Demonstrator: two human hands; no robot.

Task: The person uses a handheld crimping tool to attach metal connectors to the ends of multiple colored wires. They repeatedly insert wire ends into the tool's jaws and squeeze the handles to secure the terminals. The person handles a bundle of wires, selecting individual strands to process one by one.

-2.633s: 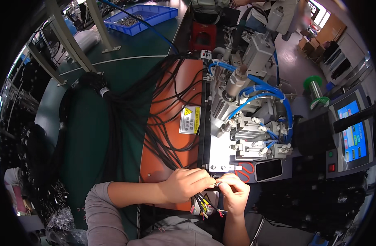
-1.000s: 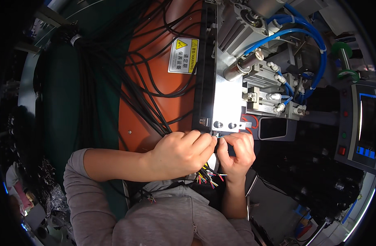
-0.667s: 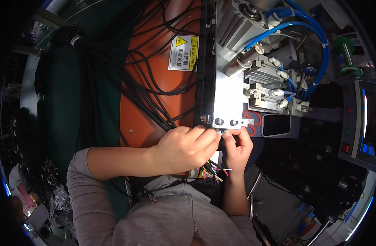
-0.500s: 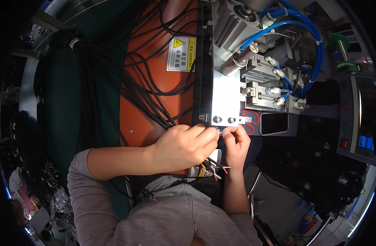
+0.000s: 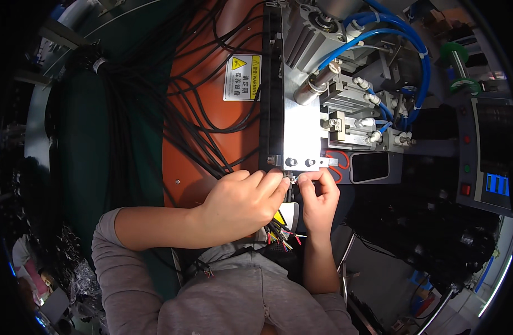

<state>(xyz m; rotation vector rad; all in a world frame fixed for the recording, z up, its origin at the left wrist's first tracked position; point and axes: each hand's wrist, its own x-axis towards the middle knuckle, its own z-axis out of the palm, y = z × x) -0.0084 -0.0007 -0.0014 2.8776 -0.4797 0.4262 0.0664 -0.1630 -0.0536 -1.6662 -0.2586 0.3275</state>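
The dark green counter (image 5: 80, 184) spread out on your left, and beside it, across the middle, lay the orange-red machine panel (image 5: 184, 156), with a loose fan of black cables (image 5: 203, 139) running over it toward your left hand. On the right stood the pneumatic cylinder assembly (image 5: 346, 92), its bright metal plate (image 5: 304, 134) ending just beyond your fingers. Your left hand (image 5: 240, 201) and right hand (image 5: 321, 195) met close in front of that plate, to the right of the panel. Farther right lay the smartphone (image 5: 370, 167), with the red-handled scissors (image 5: 339, 170) between it and the plate. Stripped wire ends (image 5: 281, 240) hung below your left hand. Smallest was the pale, metallic piece (image 5: 293, 180), set between your fingertips: just right of your left grip and just left of your right. Both grips were pinched nearly closed on it, from opposite sides; neither hand was clearly nearer, and it was too small to tell its long axis.
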